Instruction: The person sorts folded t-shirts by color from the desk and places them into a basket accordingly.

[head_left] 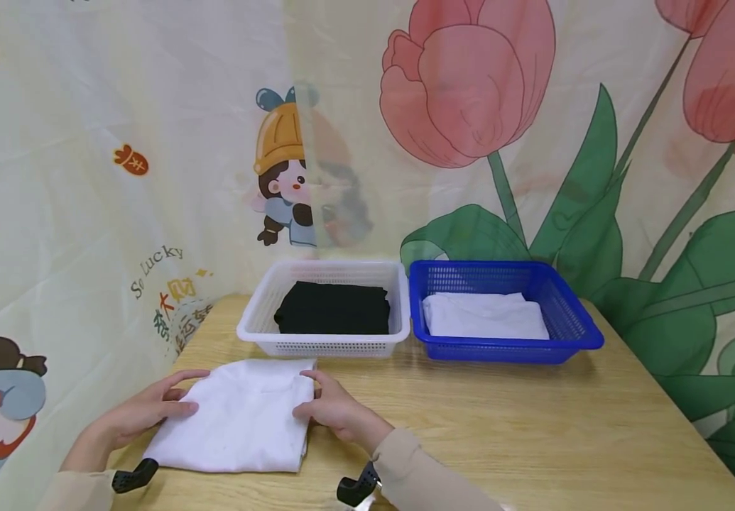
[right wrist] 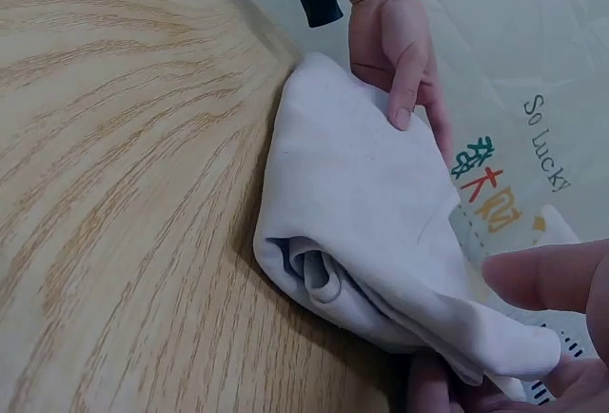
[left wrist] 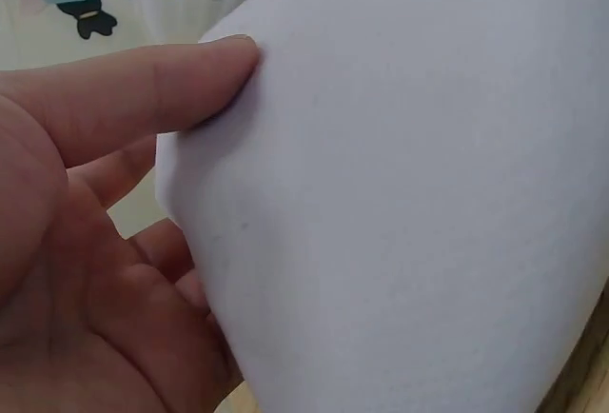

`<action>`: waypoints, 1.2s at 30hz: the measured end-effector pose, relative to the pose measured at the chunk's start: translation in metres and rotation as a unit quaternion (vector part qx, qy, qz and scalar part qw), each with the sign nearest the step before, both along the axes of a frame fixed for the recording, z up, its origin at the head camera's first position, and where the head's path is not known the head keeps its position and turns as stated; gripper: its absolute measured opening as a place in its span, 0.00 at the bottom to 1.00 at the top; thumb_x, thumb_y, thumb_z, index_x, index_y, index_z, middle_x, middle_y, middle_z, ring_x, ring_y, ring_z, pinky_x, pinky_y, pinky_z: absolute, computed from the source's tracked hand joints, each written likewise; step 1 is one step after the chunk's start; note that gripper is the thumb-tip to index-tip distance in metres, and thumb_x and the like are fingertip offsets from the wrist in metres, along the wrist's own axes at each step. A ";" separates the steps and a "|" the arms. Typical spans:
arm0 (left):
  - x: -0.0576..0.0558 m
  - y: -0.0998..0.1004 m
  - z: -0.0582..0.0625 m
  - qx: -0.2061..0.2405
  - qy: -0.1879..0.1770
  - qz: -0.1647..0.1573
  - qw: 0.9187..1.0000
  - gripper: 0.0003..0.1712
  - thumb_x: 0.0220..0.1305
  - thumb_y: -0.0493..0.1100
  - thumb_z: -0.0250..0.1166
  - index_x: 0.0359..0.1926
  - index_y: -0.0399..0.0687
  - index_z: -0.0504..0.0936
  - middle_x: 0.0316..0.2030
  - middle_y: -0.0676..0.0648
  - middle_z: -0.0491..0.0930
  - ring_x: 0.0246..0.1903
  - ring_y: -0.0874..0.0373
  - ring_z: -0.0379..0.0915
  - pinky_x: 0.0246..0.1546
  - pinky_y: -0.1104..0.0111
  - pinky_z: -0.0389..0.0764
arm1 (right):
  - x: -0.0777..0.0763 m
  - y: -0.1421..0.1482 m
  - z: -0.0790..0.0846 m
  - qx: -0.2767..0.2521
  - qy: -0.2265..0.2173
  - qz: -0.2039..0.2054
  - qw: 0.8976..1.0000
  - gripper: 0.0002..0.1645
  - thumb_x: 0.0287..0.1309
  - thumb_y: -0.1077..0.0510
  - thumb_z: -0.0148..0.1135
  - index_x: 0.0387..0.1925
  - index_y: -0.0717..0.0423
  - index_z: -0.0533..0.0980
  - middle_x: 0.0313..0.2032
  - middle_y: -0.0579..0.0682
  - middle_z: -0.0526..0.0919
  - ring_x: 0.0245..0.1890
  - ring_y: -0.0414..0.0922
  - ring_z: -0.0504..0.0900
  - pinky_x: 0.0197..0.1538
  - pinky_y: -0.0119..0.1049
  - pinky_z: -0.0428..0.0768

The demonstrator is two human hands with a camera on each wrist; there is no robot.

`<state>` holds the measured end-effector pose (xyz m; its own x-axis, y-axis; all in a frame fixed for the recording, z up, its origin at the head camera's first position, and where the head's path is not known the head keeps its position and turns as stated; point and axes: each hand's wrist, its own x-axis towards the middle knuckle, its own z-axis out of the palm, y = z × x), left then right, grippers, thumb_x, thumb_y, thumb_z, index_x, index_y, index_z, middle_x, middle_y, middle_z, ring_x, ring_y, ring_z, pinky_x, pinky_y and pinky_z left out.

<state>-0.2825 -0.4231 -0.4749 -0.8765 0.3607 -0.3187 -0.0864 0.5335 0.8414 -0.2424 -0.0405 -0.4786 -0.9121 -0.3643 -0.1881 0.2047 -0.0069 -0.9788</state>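
Observation:
A folded white cloth [head_left: 239, 419] lies on the near left of the table, its layered, rolled folds showing at one end in the right wrist view. My left hand [head_left: 140, 411] holds its left edge; in the left wrist view the thumb [left wrist: 181, 85] presses on top and the other fingers go behind the edge. At the opposite edge, my right hand [head_left: 338, 408] has the cloth between thumb and fingers. In the right wrist view that thumb [right wrist: 547, 275] is over the fold, with fingertips partly hidden beneath.
Behind the cloth stands a white plastic basket [head_left: 329, 345] holding a folded black cloth [head_left: 335, 309]. Right of it, a blue basket [head_left: 501, 353] holds another folded white cloth [head_left: 485, 317]. The wooden table [head_left: 533, 426] meets a printed curtain [head_left: 214, 142] at the back.

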 end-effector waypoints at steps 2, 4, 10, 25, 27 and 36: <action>0.002 0.000 0.000 0.010 -0.006 -0.011 1.000 0.41 0.78 0.47 0.64 0.83 0.51 0.56 0.75 0.27 0.56 0.68 0.35 0.64 0.61 0.50 0.75 | 0.001 -0.002 0.002 0.008 0.002 -0.001 1.000 0.47 0.58 0.75 0.70 0.77 0.56 0.65 0.52 0.60 0.80 0.50 0.50 0.83 0.56 0.48 0.85; 0.005 -0.001 -0.001 0.019 -0.020 -0.021 0.999 0.40 0.80 0.48 0.62 0.84 0.52 0.54 0.73 0.28 0.60 0.64 0.42 0.69 0.57 0.55 0.78 | 0.002 -0.003 0.004 -0.001 -0.006 0.004 1.000 0.48 0.58 0.76 0.69 0.77 0.55 0.64 0.55 0.61 0.79 0.52 0.52 0.82 0.58 0.53 0.84; 0.011 -0.002 -0.007 0.038 -0.041 -0.052 0.997 0.39 0.82 0.46 0.59 0.85 0.54 0.51 0.77 0.27 0.50 0.66 0.44 0.69 0.56 0.59 0.78 | 0.005 -0.008 -0.003 -0.024 -0.027 0.012 0.999 0.48 0.60 0.78 0.64 0.79 0.53 0.62 0.63 0.63 0.74 0.55 0.54 0.81 0.60 0.57 0.84; 0.009 0.034 -0.011 0.064 -0.041 -0.060 0.995 0.38 0.80 0.44 0.62 0.83 0.53 0.58 0.80 0.31 0.40 0.74 0.29 0.46 0.62 0.59 0.74 | -0.002 0.028 -0.007 0.037 0.040 0.016 0.998 0.50 0.58 0.75 0.60 0.80 0.45 0.63 0.75 0.63 0.61 0.62 0.60 0.73 0.59 0.59 0.80; 0.009 0.037 -0.011 0.062 -0.040 -0.062 0.995 0.37 0.80 0.44 0.62 0.83 0.51 0.58 0.80 0.30 0.39 0.75 0.25 0.41 0.64 0.54 0.74 | 0.000 0.036 -0.006 0.052 0.047 0.042 0.997 0.45 0.62 0.71 0.65 0.78 0.44 0.67 0.77 0.61 0.59 0.62 0.59 0.73 0.57 0.58 0.81; 0.006 0.059 -0.009 0.055 -0.031 -0.073 0.995 0.38 0.79 0.45 0.63 0.83 0.51 0.58 0.74 0.32 0.59 0.64 0.41 0.66 0.59 0.58 0.77 | 0.002 0.062 -0.006 0.125 0.136 0.029 0.982 0.44 0.53 0.78 0.60 0.72 0.51 0.75 0.73 0.62 0.69 0.61 0.58 0.73 0.50 0.47 0.80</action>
